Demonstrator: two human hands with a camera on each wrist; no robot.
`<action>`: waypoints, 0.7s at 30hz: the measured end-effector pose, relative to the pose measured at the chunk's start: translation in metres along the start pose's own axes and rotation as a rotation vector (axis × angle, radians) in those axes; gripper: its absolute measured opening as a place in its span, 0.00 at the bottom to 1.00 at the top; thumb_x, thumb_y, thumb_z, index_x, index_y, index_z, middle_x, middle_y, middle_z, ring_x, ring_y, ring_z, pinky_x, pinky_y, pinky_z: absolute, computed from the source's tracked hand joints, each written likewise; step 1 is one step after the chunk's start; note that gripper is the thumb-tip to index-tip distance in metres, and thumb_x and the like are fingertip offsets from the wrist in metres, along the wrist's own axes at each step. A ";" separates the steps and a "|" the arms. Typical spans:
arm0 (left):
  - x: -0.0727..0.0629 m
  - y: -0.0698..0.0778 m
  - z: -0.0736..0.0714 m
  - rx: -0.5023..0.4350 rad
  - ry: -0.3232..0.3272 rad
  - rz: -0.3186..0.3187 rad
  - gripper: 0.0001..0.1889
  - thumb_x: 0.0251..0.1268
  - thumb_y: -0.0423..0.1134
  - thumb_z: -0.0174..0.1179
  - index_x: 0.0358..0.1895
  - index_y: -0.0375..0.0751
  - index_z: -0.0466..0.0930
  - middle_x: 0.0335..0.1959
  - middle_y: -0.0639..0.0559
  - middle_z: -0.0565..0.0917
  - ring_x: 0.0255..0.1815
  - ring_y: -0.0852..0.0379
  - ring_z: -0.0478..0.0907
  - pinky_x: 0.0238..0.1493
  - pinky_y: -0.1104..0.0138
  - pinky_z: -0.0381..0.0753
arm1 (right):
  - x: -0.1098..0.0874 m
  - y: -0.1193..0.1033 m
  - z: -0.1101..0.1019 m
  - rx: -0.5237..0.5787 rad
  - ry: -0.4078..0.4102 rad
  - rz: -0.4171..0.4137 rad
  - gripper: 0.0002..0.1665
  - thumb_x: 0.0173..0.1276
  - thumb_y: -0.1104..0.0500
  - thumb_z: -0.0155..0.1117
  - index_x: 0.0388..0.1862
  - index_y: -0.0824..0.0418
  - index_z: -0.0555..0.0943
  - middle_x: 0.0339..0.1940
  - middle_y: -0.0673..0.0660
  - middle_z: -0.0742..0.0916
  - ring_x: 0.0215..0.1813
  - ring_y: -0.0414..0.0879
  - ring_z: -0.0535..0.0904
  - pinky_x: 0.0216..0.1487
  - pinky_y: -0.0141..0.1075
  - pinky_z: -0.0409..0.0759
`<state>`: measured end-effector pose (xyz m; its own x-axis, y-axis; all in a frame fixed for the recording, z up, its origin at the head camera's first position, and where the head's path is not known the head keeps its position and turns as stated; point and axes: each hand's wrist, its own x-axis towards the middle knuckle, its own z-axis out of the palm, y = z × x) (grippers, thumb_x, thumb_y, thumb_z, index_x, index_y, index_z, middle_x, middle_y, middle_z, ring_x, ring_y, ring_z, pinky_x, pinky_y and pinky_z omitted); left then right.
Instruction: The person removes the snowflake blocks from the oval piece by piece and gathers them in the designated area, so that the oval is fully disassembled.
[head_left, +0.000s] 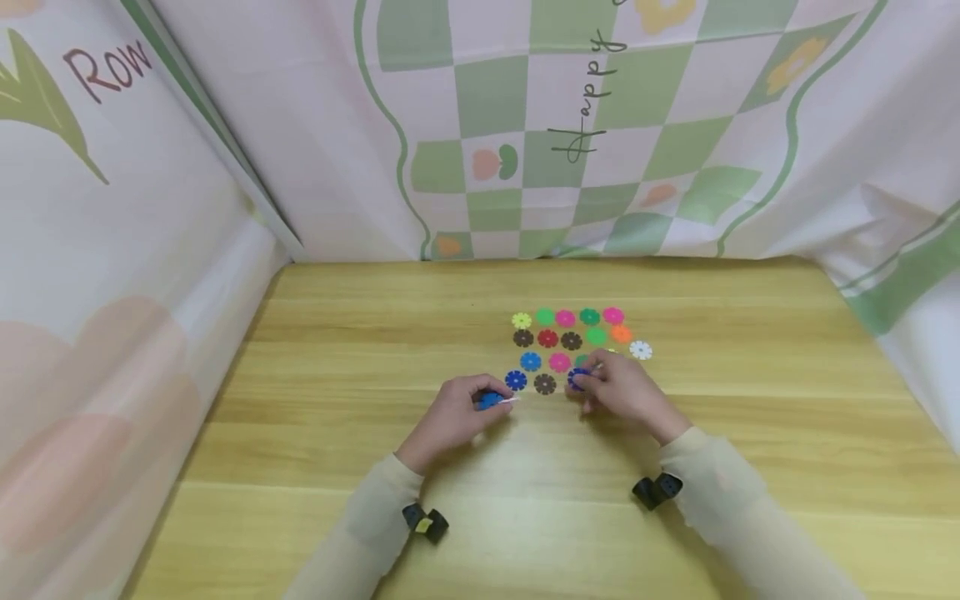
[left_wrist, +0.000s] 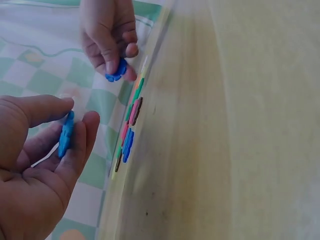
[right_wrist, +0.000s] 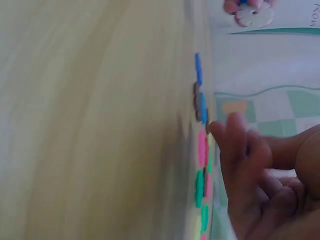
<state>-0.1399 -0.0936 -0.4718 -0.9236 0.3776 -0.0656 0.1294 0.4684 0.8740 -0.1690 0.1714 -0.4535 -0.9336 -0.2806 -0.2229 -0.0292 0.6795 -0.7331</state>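
My left hand [head_left: 459,414] pinches a light blue flower-shaped plastic disc [left_wrist: 66,134] between thumb and fingers. A white disc [right_wrist: 255,16] is in the same grip, next to the blue one. To the right, my right hand [head_left: 630,387] pinches a dark blue flower-shaped disc [head_left: 577,379] by its edge, over the front row of discs. Between the hands on the table lie another dark blue disc [head_left: 516,381] and a brown disc [head_left: 545,384]. A green disc [head_left: 581,361] is partly hidden behind the right fingers.
Flat notched discs in several colours lie in rows on the wooden table [head_left: 337,333], among them a red one [head_left: 548,338], an orange one [head_left: 621,333] and a white one [head_left: 641,350] at the right end. Printed cloth [head_left: 487,100] hangs behind and at the sides.
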 end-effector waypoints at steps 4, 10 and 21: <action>0.000 0.000 0.000 -0.029 -0.034 -0.001 0.11 0.66 0.39 0.65 0.49 0.44 0.84 0.49 0.48 0.85 0.44 0.58 0.81 0.45 0.70 0.83 | 0.002 0.005 -0.001 -0.084 0.009 0.015 0.09 0.71 0.58 0.63 0.34 0.64 0.79 0.23 0.55 0.86 0.24 0.44 0.81 0.30 0.36 0.81; 0.001 0.001 0.000 -0.097 -0.045 -0.027 0.13 0.63 0.37 0.67 0.50 0.41 0.82 0.46 0.49 0.85 0.45 0.57 0.84 0.47 0.70 0.84 | 0.009 0.012 -0.001 -0.149 0.014 0.020 0.11 0.68 0.57 0.65 0.33 0.64 0.78 0.23 0.53 0.85 0.23 0.43 0.79 0.28 0.36 0.80; 0.001 0.000 -0.004 -0.114 -0.026 -0.094 0.12 0.60 0.40 0.69 0.47 0.46 0.82 0.41 0.54 0.84 0.45 0.55 0.83 0.53 0.62 0.83 | 0.009 0.010 0.006 -0.235 0.067 -0.061 0.09 0.70 0.57 0.62 0.34 0.63 0.79 0.24 0.53 0.84 0.27 0.43 0.76 0.29 0.35 0.77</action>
<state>-0.1421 -0.0966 -0.4699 -0.9198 0.3579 -0.1609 -0.0004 0.4093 0.9124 -0.1753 0.1717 -0.4673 -0.9490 -0.2854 -0.1340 -0.1609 0.8039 -0.5725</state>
